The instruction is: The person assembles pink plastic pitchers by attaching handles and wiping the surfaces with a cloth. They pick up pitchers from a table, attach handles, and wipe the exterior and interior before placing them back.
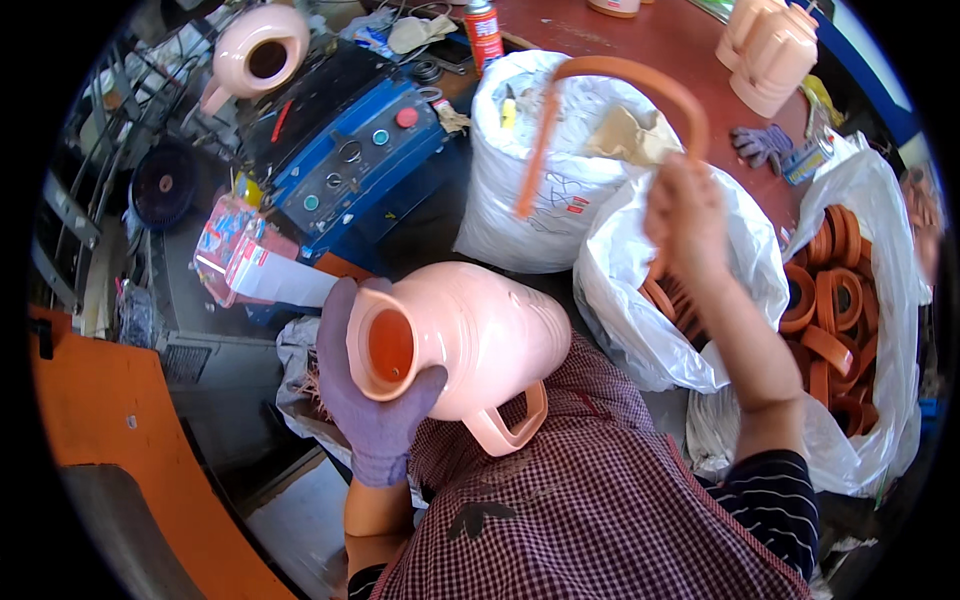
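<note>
My gloved left hand [372, 435] grips a glossy pink jug body [500, 325] around its neck. The jug lies on its side over my lap, its round mouth facing left and its side handle pointing down toward my apron. My bare right hand [685, 215] is raised over a white plastic bag [610, 265] and is blurred by motion. Its fingers are closed on one end of a curved orange-brown strip [630, 66], which arches up and leftward. More orange-brown pieces [672, 305] lie inside the bag below that hand.
A clear bag of orange-brown rings [822, 300] stands at right. Behind is a white sack [545, 225] with scraps. A blue machine [360, 165] with buttons and another pink jug [262, 45] are at left. Pink jugs [775, 65] and a purple glove [762, 145] rest on the red table.
</note>
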The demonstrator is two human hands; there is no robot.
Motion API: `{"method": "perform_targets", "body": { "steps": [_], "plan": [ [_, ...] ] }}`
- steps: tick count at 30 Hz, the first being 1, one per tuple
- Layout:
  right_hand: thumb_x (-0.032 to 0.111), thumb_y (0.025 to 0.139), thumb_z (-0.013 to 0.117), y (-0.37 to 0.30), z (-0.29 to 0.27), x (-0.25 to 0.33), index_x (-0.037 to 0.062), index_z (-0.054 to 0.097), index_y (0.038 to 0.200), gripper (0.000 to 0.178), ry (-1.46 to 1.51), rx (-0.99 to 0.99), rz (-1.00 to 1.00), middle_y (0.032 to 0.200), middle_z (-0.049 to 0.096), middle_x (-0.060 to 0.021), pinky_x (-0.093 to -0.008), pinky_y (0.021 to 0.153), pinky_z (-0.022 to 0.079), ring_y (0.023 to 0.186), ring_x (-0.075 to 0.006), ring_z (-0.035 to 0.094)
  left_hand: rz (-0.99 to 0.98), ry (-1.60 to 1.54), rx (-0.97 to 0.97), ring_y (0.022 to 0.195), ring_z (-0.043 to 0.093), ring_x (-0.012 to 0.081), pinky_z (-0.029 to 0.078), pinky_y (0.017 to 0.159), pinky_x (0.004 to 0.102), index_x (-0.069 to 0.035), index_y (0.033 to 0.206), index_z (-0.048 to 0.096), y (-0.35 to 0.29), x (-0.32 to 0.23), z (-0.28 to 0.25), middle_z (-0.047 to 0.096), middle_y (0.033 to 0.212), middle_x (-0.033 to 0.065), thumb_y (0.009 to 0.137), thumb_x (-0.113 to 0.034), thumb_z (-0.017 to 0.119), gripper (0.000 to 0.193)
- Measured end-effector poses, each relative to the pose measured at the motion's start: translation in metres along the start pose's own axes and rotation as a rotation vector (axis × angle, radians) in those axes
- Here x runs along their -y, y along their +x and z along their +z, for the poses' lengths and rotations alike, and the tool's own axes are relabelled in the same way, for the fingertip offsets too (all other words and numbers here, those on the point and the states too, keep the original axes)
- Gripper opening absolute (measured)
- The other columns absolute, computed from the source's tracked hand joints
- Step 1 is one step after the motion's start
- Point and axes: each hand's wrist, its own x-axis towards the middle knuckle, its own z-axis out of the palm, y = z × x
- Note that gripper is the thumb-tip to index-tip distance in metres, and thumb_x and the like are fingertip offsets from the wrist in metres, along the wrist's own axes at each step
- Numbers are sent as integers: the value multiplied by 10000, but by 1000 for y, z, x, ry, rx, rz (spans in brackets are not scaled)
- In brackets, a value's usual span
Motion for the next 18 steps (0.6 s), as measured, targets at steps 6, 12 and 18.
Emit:
{"method": "perform_targets", "body": {
  "steps": [6, 12, 18],
  "plan": [
    [302, 992, 485, -40, 90, -20, 91, 446, 692, 369, 419, 305, 293, 552, 427, -11, -260, 363, 369, 389, -114, 391, 185, 182, 145, 1126, 562, 292, 483, 938, 401, 26, 1413, 336, -17, -21, 1, 554, 1244, 189, 625, -361, 793, 990],
    [214, 956, 540, -42, 92, -32, 17, 552, 887, 208, 214, 305, 403, 764, 614, -76, -276, 596, 509, 635, -153, 584, 244, -58, 211, 1040, 583, 322, 518, 852, 416, 39, 1246, 451, -12, -26, 15, 532, 1185, 192, 561, -234, 868, 847],
    [230, 934, 513, -25, 83, -30, -84, 624, 1010, 342, 304, 659, 494, 1010, 679, -218, -362, 865, 533, 898, -268, 673, 276, 12, 296, 1043, 599, 287, 502, 883, 396, 35, 1245, 460, 4, -50, 29, 563, 1149, 180, 549, -193, 908, 858]
  ]
}}
